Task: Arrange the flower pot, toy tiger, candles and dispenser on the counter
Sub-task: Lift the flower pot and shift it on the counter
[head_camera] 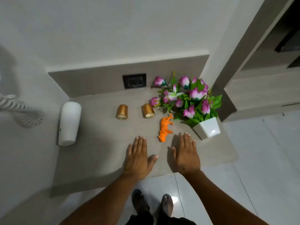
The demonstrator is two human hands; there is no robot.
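Five things to sort out and right now we're holding none of them. Our left hand point(138, 158) and right hand point(186, 155) both lie flat on the counter point(100, 159), palms down, fingers straight and empty, a small gap between the two. Looks to us like a rest pose, nothing picked yet.

Closest to us is the toy tiger point(164, 128), orange, lying on its side just past the fingertips, in the gap ahead of both hands and a touch nearer the right one. Its nose points back toward us, tail toward the flowers. It'll probably want standing up, and being small and light it should be a one-hand job.

Off to the outside of the right hand, near its fingertips, sits the flower pot point(207, 129), white, tipped over so the pink flowers point(188, 98) spill away from us toward the wall. We'd guess that one needs righting by the pot, not the stems, since the bunch looks top-heavy.

Further ahead of the left hand are the two gold candles point(121, 112) point(148, 110), well apart from each other; with the wide lens we can't say whether they stand or lie tipped. Way out to the left hand's outer side is the white dispenser point(69, 123), lying along the counter by the side wall.

Behind it all there's a dark wall socket point(134, 80), and a coiled cord point(16, 109) hangs at far left.
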